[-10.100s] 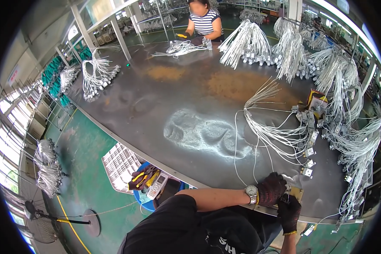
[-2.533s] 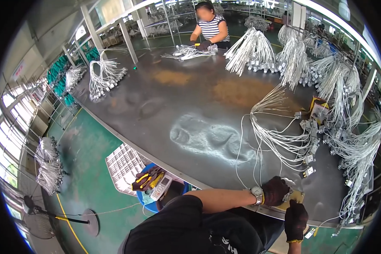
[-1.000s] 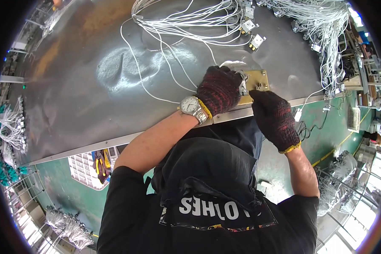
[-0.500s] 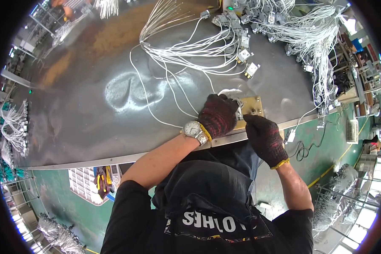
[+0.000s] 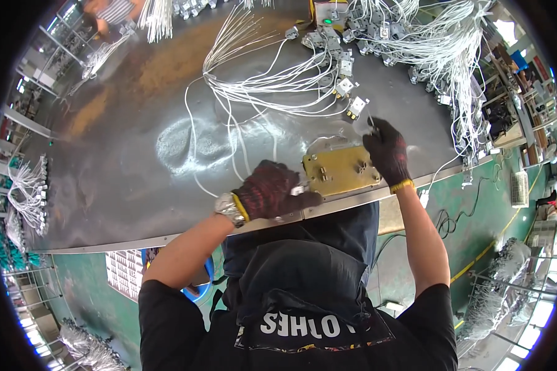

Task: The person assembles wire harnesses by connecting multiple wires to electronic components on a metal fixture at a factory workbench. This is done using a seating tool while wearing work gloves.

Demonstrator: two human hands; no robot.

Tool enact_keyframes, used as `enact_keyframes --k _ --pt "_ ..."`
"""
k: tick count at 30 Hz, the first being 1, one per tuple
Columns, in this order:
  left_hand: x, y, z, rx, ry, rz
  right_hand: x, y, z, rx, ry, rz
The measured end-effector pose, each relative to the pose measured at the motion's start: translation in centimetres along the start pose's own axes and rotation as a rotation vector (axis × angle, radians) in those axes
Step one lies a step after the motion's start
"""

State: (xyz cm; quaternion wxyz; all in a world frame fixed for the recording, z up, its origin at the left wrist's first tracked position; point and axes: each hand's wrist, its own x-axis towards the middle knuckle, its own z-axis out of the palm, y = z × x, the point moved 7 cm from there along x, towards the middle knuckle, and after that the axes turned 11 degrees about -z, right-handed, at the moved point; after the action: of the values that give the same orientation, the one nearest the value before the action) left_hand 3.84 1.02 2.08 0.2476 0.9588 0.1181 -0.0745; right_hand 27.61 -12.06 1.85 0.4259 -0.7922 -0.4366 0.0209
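Clock positions are read from the brass plate point(image 5: 342, 171), with 12 pointing away from me. The plate lies flat on the dark metal surface point(image 5: 136, 204), against the near edge. Small fittings stand up at both its ends, and its middle is bare.

My left hand point(image 5: 272, 190) is at between 8 and 9 o'clock, just beside the plate. It is gloved, back uppermost, fingers curled and thumb pointing toward the plate. It grips a small silvery part point(image 5: 299, 185) between thumb and fingers; blur hides the part's exact shape. A metal watch point(image 5: 229, 209) sits on that wrist.

My right hand point(image 5: 385, 150), also gloved, is at 2 o'clock, near the plate's far corner. Its fingers are closed round a slim rod point(image 5: 370, 116), whose tip points away from me. The rod is too fine to identify.

A tied bundle of white cables point(image 5: 260, 88) lies at between 10 and 11 o'clock. Loose strands run from it toward my left hand and wrist; I cannot tell where they finish. Boxy grey connectors point(image 5: 356, 107) at the bundle's ends lie at 12 o'clock, well apart from the plate. A larger heap of white cables point(image 5: 455, 65) is at between 1 and 2 o'clock. Below the surface, a white basket point(image 5: 122, 272) shows at 8 o'clock, on the green floor point(image 5: 105, 303).
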Motion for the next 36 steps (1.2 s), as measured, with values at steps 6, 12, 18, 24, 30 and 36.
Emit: enact_keyframes --k 6,12,18,24,30,36 --pt "-1.6 -3.2 0.7 0.201 -0.14 -0.107 5.7 1.4 2.3 -0.087 -0.045 0.015" --pt "1.9 -1.5 0.1 0.363 0.249 -0.191 2.7 3.1 6.4 0.599 -0.26 0.297" --pt "4.4 -0.9 0.2 0.013 0.359 -0.075 -3.4 -3.7 6.0 0.785 -0.22 0.369" --pt "3.0 0.8 1.2 0.298 0.103 -0.103 -7.1 -4.1 5.6 0.794 -0.145 0.359" --pt "3.3 2.3 1.0 0.366 0.103 -0.059 -8.0 -3.5 5.4 0.654 -0.187 0.373" --pt "3.5 2.5 1.1 0.367 0.116 -0.067 -8.5 -4.8 5.4 0.582 -0.144 0.312"
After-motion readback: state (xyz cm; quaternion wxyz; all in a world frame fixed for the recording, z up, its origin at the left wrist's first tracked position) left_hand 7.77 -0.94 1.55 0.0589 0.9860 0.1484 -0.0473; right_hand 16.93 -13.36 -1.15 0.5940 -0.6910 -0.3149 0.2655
